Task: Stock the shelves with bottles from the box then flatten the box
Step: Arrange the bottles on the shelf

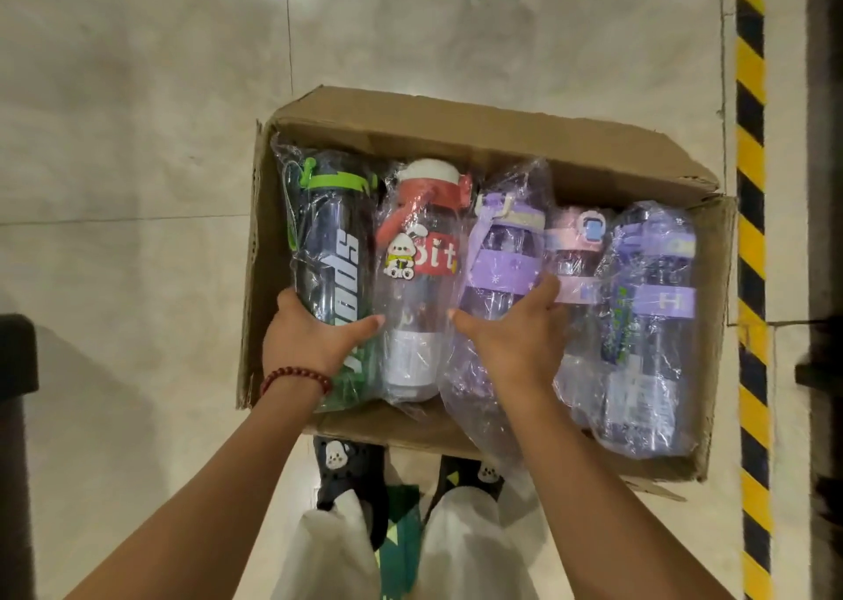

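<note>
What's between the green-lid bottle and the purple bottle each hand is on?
Head view: the red-capped bottle, wrapped in plastic, lies between the green-lid bottle under the left hand and the purple bottle under the right hand.

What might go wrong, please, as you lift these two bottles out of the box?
1. Every bottle is in loose, glossy plastic wrap, so the black bottle could slip in the left hand.
2. The right hand grips the purple bottle near its lower half, so it might tip.
3. The bottles lie packed side by side in the cardboard box; lifting two may drag the red-capped bottle between them.
</note>
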A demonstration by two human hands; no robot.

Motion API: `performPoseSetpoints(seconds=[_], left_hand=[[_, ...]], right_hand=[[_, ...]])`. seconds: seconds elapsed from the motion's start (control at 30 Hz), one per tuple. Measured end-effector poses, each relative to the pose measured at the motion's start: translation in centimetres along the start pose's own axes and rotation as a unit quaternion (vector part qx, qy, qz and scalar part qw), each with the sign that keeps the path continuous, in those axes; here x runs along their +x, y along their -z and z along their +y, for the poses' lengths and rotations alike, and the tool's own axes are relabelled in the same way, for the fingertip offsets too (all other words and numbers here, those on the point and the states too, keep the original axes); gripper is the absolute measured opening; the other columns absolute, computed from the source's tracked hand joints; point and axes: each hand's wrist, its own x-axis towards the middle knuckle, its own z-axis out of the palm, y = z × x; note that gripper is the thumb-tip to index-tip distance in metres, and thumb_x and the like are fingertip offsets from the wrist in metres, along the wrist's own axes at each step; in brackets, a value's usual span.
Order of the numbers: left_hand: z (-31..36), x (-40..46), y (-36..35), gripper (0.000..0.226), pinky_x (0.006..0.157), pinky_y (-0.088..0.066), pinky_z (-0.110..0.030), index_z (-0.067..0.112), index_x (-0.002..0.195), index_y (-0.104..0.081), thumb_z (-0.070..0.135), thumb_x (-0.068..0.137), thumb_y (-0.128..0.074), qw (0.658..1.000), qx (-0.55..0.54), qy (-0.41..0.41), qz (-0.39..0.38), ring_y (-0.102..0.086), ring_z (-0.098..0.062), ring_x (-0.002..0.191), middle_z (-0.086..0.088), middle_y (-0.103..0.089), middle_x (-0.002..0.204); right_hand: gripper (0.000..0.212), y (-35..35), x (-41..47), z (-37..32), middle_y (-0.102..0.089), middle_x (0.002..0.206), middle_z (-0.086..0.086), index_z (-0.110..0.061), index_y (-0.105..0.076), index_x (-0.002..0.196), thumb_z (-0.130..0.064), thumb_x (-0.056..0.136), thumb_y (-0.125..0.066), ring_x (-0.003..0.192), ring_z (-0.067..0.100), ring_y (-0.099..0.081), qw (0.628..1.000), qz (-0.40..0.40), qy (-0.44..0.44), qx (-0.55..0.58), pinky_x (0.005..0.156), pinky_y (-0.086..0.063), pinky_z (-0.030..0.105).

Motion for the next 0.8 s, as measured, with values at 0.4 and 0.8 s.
performPoseSetpoints(seconds=[0.4,0.8], left_hand=[[0.6,-2.5,3.5,0.090,0.076,-0.052,-0.036,0.008,0.121,-0.040,0.031,0.050,-0.090,0.995,-0.081,0.026,-0.050,-0.058,-0.026,0.099,-0.005,-0.057,0.109],[8.3,-12.7,14.0,0.078,0.061,-0.045,-0.018,0.016,0.112,-0.042,0.026,0.051,-0.090,0.981,-0.157,-0.090,-0.062,-0.058,-0.009,0.085,0.006,-0.056,0.097]], right_hand=[[0.099,1.5,-1.5,-0.1,-0.047,0.134,0.012,-0.005,-0.022,0.141,-0.027,0.066,-0.083,0.117,0.032,-0.051,0.981,-0.075,-0.071,0.161,0.094,-0.045,0.037],[0.083,13.5,-10.0,-1.7,-0.053,0.117,0.002,-0.020,-0.028,0.128,-0.029,0.066,-0.083,0.090,0.022,-0.056,0.973,-0.042,-0.023,0.226,0.074,-0.045,0.029]])
